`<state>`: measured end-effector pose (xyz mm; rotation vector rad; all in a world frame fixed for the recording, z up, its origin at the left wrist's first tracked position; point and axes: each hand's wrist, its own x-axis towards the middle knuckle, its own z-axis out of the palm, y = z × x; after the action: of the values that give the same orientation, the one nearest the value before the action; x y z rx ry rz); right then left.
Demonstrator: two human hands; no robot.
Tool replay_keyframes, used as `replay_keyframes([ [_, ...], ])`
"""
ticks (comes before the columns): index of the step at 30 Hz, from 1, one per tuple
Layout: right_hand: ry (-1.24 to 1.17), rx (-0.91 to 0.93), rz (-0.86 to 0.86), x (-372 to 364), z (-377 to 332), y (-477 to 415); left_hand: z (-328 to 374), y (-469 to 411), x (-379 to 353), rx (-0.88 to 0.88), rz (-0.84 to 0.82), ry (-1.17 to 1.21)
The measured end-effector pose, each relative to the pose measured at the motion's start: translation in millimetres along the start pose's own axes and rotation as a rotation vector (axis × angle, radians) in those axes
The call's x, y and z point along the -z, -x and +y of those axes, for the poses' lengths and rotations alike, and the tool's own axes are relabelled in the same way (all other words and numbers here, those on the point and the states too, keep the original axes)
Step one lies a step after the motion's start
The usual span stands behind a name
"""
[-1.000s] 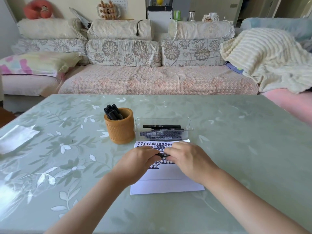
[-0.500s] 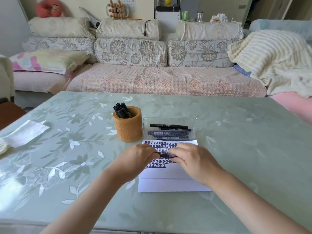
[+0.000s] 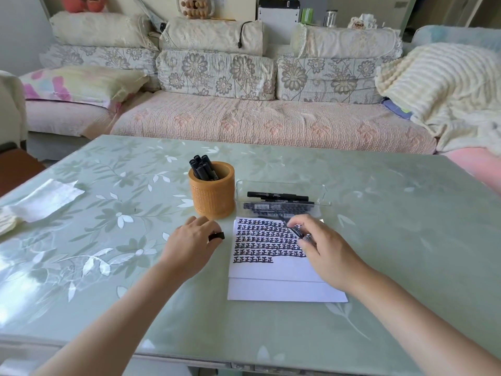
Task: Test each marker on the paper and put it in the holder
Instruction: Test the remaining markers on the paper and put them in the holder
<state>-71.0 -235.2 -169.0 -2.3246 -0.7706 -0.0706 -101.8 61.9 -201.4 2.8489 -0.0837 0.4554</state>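
Hiding most of the black marker (image 3: 296, 231), the right hand (image 3: 325, 251) pinches it; the left hand (image 3: 193, 244) grips its cap (image 3: 216, 236).

Rows of the character 正 are being displayed on the paper (image 3: 271, 272); print on the markers (image 3: 279, 197) beyond is being rendered illegibly small.

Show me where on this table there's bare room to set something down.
The table is bare right of the tray and paper, also between the napkin and the holder, and along the near edge between the forearms. Crowded: the middle, where the left hand pinches a cap and the right hand holds a marker over the paper.
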Motion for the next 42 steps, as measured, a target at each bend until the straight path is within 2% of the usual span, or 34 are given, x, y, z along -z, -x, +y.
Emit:
replay_keyframes([
  [3, -0.125, -0.039, 0.017, -4.1, 1.1, -1.9, 1.2, -0.8, -5.0, -0.005, 0.017, -0.036],
  [6, -0.307, -0.106, -0.004, -5.3, -1.0, -3.0, 9.1, 0.0, -1.0, -0.040, 0.108, 0.008],
  [9, -0.547, -0.147, -0.014, -4.2, -5.2, -4.1, 26.1, 5.9, 7.4, -0.171, 0.160, 0.129],
  [11, -0.647, -0.173, -0.022, -6.6, -5.4, -5.4, 39.9, 14.2, 8.5, -0.294, 0.138, 0.205],
  [14, -0.620, -0.125, 0.000, -12.9, -4.1, -4.5, 56.5, 28.4, 2.5, -0.430, 0.079, 0.226],
  [20, -0.813, -0.206, 0.071, -17.0, -5.2, 2.3, 64.2, 47.2, -12.7, -0.510, 0.008, 0.199],
  [28, -0.694, -0.361, 0.026, -31.6, 2.0, -0.6, 63.6, 50.8, -13.5, -0.479, -0.014, 0.183],
  [31, -0.598, -0.328, 0.025, -32.6, 2.3, -5.7, 64.2, 50.4, -13.4, -0.462, -0.021, 0.196],
  [42, -0.492, -0.206, 0.039, -41.0, 5.3, -2.5, 64.9, 48.5, -12.9, -0.420, -0.046, 0.212],
])
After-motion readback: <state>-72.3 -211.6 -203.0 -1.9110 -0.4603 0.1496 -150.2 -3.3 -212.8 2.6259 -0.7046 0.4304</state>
